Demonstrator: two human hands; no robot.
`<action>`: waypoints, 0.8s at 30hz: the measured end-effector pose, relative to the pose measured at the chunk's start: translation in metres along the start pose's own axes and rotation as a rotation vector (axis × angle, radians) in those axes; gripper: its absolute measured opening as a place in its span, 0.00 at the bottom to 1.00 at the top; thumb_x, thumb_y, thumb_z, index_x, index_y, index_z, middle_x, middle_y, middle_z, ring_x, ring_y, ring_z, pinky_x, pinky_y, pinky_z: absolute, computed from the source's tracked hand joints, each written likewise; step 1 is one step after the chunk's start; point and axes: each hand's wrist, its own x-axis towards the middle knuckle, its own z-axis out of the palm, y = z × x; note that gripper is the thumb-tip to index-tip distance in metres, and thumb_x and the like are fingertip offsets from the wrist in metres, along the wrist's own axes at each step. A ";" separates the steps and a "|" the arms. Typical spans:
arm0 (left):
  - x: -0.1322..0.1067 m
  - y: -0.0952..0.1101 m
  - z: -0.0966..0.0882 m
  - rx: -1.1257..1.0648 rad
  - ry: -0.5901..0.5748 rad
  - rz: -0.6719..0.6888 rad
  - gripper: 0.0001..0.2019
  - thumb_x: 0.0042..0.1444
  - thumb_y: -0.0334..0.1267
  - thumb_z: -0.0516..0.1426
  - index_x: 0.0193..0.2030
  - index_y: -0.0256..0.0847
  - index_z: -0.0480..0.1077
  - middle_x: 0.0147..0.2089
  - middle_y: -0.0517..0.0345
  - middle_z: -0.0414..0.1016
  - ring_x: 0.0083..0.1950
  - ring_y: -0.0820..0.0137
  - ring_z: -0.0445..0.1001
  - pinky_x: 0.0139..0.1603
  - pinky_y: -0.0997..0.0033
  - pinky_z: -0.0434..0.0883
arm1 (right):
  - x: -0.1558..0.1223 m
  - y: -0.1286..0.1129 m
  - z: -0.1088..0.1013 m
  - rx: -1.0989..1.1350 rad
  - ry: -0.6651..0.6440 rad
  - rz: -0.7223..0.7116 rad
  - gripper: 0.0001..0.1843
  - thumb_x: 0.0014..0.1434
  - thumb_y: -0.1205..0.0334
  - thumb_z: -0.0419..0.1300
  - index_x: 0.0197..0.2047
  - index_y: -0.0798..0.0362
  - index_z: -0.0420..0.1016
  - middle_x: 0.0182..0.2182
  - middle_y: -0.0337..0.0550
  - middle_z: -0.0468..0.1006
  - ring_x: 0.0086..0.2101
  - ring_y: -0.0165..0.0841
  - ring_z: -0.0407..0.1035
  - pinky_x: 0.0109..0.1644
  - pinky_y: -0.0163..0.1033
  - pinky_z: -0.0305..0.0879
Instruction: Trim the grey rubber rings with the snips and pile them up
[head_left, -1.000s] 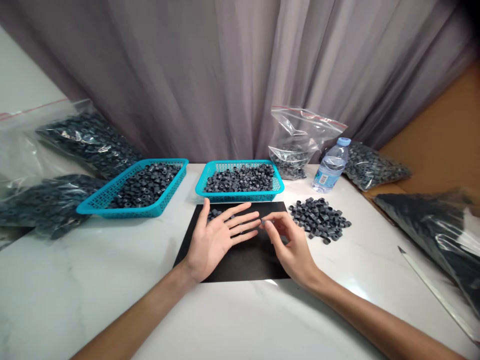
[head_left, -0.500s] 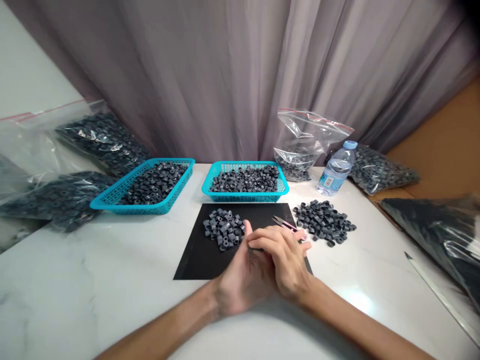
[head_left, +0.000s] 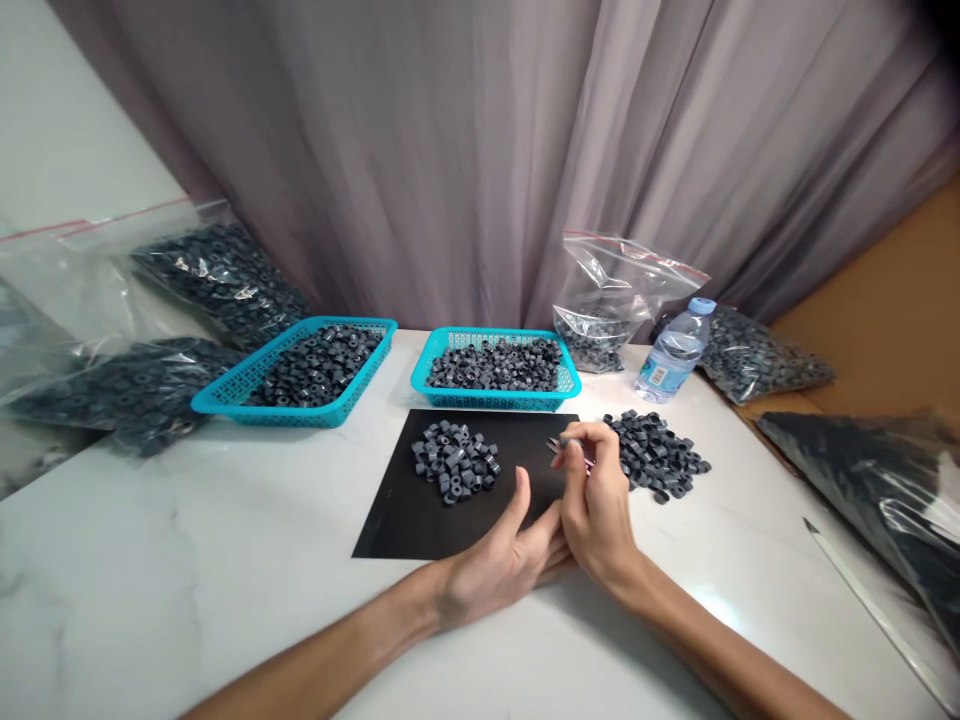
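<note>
Between the thumb and fingers of my right hand (head_left: 596, 500) is a small grey ring-shaped piece (head_left: 568, 440), partly covered by the fingertips. My left hand (head_left: 502, 555) lies open on its side, thumb raised, its fingertips against the heel of the right hand. Both are at the near right part of a black mat (head_left: 386, 520). A pile of grey plastic rings (head_left: 454, 460) rests on the mat's left side. Thread snips (head_left: 553, 445) lie behind my right hand, mostly hidden. Just right of that hand is a second pile of grey rings (head_left: 660, 455).
Two blue baskets (head_left: 330, 412) (head_left: 495, 400) full of grey pieces stand behind the mat. A water bottle (head_left: 673, 350) and a zip bag (head_left: 596, 330) are at back right. More filled bags (head_left: 142, 385) lie left, others right (head_left: 847, 480). A pale flat strip (head_left: 877, 610) lies near right.
My right hand has lifted off the left palm and moved right and forward, now showing a grey ring in its pinch. The left hand has turned onto its side. The view has shifted slightly.
</note>
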 end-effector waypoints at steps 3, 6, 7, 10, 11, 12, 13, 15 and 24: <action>0.002 -0.003 0.002 0.014 0.009 0.026 0.39 0.65 0.66 0.28 0.78 0.52 0.38 0.80 0.59 0.43 0.79 0.65 0.43 0.77 0.54 0.37 | 0.007 0.002 -0.002 0.022 0.024 0.087 0.05 0.73 0.60 0.46 0.46 0.48 0.61 0.33 0.39 0.67 0.30 0.34 0.67 0.39 0.42 0.64; 0.000 -0.004 0.006 0.037 0.022 0.011 0.41 0.64 0.66 0.27 0.77 0.48 0.42 0.80 0.59 0.42 0.80 0.64 0.39 0.77 0.55 0.34 | 0.021 0.012 -0.011 0.003 0.102 0.091 0.07 0.73 0.58 0.47 0.46 0.49 0.62 0.32 0.39 0.66 0.30 0.34 0.66 0.38 0.42 0.63; -0.002 -0.004 0.009 0.059 0.011 -0.002 0.43 0.64 0.66 0.25 0.77 0.47 0.46 0.80 0.58 0.44 0.80 0.64 0.39 0.77 0.55 0.33 | 0.027 0.018 -0.016 -0.025 0.137 0.088 0.07 0.73 0.57 0.47 0.46 0.49 0.62 0.33 0.39 0.66 0.30 0.34 0.66 0.38 0.42 0.63; -0.007 -0.001 0.016 0.145 -0.066 -0.032 0.47 0.62 0.65 0.21 0.73 0.44 0.58 0.77 0.54 0.52 0.79 0.60 0.45 0.77 0.51 0.38 | 0.044 0.037 -0.033 -0.151 0.276 0.107 0.08 0.72 0.55 0.48 0.46 0.51 0.62 0.32 0.39 0.66 0.28 0.35 0.64 0.36 0.43 0.61; -0.009 0.002 0.017 0.159 -0.071 -0.018 0.46 0.63 0.66 0.25 0.73 0.44 0.60 0.77 0.52 0.53 0.78 0.58 0.48 0.76 0.48 0.43 | 0.048 0.042 -0.037 -0.154 0.293 0.120 0.09 0.72 0.55 0.48 0.46 0.51 0.62 0.31 0.39 0.66 0.28 0.35 0.64 0.36 0.43 0.60; -0.010 0.005 0.016 0.176 -0.042 0.015 0.42 0.65 0.67 0.31 0.72 0.44 0.61 0.76 0.50 0.55 0.77 0.56 0.52 0.75 0.46 0.49 | 0.050 0.045 -0.040 -0.143 0.295 0.129 0.09 0.72 0.55 0.48 0.45 0.51 0.62 0.31 0.39 0.66 0.28 0.35 0.64 0.36 0.42 0.60; -0.010 0.008 0.013 0.190 0.023 0.066 0.38 0.66 0.66 0.38 0.71 0.44 0.63 0.75 0.46 0.58 0.75 0.53 0.57 0.73 0.45 0.55 | 0.051 0.046 -0.042 -0.121 0.286 0.134 0.09 0.72 0.54 0.48 0.46 0.51 0.62 0.31 0.38 0.66 0.29 0.35 0.64 0.36 0.42 0.60; -0.011 0.016 0.003 0.234 0.229 0.174 0.31 0.67 0.61 0.48 0.65 0.41 0.68 0.68 0.41 0.68 0.67 0.52 0.69 0.67 0.46 0.63 | 0.046 0.043 -0.040 -0.069 0.227 0.126 0.09 0.72 0.54 0.49 0.46 0.51 0.63 0.31 0.38 0.67 0.29 0.34 0.64 0.36 0.41 0.61; -0.018 0.030 -0.039 1.057 0.837 0.437 0.12 0.63 0.40 0.62 0.52 0.45 0.70 0.44 0.60 0.79 0.38 0.73 0.75 0.35 0.73 0.68 | 0.010 0.007 -0.015 0.284 -0.399 0.232 0.10 0.71 0.53 0.54 0.44 0.50 0.70 0.35 0.40 0.73 0.32 0.31 0.67 0.34 0.36 0.65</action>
